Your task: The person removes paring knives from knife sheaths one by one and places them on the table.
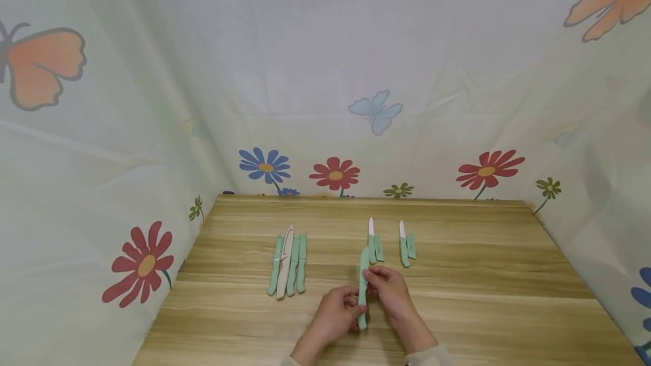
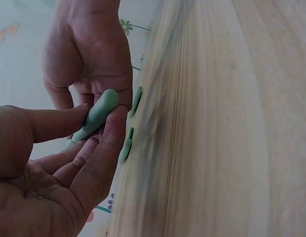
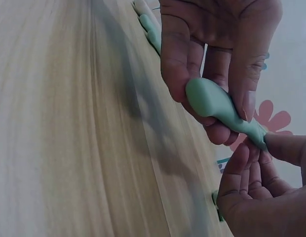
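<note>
A mint-green paring knife in a matching green sheath is held off the table, tip pointing away. My left hand pinches its handle between thumb and fingers. My right hand pinches it higher up, around where handle and sheath meet. In the left wrist view the rounded handle end shows between the left thumb and fingers. From the right wrist, the right thumb and fingertips are seen gripping the far part of the knife, beyond the left hand. The blade is hidden by the sheath.
Beyond the right hand lie two bare-bladed green knives, each with a green sheath beside it. To the left, several green sheathed knives lie alongside a longer beige knife. A patterned curtain surrounds the wooden table.
</note>
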Motion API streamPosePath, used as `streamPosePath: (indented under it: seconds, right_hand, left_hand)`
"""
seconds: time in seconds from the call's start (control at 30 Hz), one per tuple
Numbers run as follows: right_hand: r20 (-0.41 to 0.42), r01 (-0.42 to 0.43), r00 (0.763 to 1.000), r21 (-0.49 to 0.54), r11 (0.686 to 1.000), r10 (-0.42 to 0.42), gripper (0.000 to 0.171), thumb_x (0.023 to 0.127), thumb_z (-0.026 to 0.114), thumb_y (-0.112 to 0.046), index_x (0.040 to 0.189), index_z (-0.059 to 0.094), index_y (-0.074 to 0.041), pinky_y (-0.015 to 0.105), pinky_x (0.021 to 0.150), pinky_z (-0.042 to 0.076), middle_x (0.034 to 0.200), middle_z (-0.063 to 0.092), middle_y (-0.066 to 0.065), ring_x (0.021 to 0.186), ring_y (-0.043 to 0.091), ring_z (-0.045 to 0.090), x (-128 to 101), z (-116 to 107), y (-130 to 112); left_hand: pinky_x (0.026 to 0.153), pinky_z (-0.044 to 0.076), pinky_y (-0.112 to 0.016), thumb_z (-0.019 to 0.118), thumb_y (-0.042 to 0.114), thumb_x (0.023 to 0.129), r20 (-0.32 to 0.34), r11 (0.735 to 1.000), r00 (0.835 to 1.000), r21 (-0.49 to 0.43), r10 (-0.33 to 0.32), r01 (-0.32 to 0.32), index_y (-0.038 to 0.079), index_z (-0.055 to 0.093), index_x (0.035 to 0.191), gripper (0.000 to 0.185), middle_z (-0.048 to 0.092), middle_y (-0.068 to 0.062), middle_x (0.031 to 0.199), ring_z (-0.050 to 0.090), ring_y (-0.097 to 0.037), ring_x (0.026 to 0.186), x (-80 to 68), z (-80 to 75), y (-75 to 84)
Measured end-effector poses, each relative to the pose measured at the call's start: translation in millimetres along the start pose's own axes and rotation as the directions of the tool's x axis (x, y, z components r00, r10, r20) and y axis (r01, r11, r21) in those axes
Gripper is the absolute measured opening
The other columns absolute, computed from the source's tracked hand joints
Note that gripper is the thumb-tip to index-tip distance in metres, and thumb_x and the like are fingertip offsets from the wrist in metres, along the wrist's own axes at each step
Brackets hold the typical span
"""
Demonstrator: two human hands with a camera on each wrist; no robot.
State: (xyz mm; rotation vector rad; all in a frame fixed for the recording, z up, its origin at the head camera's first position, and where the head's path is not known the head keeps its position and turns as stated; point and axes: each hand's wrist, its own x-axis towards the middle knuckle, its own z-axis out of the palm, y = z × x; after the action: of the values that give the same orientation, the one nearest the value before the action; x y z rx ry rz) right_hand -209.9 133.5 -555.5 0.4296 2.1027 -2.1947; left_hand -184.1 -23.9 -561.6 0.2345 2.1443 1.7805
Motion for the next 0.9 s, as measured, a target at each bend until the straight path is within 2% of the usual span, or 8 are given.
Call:
streamPosePath:
  seconds: [0.1,0.27,0.5,0.9]
  right_hand:
    - [-0.002,0.002,1.000,0.010,1.000,-0.001,0.026,0.097,0.070,-0.010,0.115,0.065,0.008,0.029,0.071,0.057,0.085,0.072,0.000,0.073,0.013,0.065,0.1,-0.7,-0.8]
    - [-0.004,0.000,1.000,0.022,1.000,0.000,0.030,0.097,0.070,-0.009,0.119,0.064,0.011,0.028,0.071,0.057,0.087,0.073,-0.001,0.073,0.012,0.065,1.1,-2.6,0.0]
    - [-0.028,-0.015,0.999,0.049,0.999,0.016,0.032,0.093,0.073,-0.005,0.119,0.065,0.012,0.026,0.071,0.058,0.086,0.073,-0.001,0.073,0.012,0.066,1.1,-3.5,2.1]
    - [-0.039,-0.027,0.999,0.060,0.998,0.029,0.033,0.094,0.072,-0.006,0.120,0.064,0.012,0.027,0.072,0.059,0.088,0.071,0.000,0.073,0.013,0.066,0.7,-3.7,0.5]
  left_hand:
    - [0.058,0.061,-0.030,0.072,-0.001,0.092,0.005,1.000,1.000,-0.006,0.007,-0.007,-0.005,0.067,0.122,0.031,0.073,-0.005,0.089,0.069,-0.015,0.071,-0.1,0.5,-1.4]
    - [0.058,0.061,-0.028,0.073,0.002,0.093,0.008,1.000,1.000,0.012,0.005,-0.005,-0.003,0.070,0.118,0.026,0.069,-0.002,0.088,0.067,-0.012,0.070,-0.4,-1.3,-4.7]
    - [0.057,0.060,-0.027,0.073,0.003,0.093,0.013,1.000,1.000,0.029,0.004,-0.004,-0.003,0.072,0.115,0.023,0.067,-0.001,0.087,0.067,-0.012,0.069,-2.8,-3.8,-6.1]
    - [0.054,0.057,-0.027,0.074,0.004,0.093,0.006,0.999,1.000,0.048,0.014,-0.014,-0.001,0.072,0.115,0.023,0.065,-0.001,0.088,0.065,-0.012,0.065,-4.6,-4.2,-5.9]
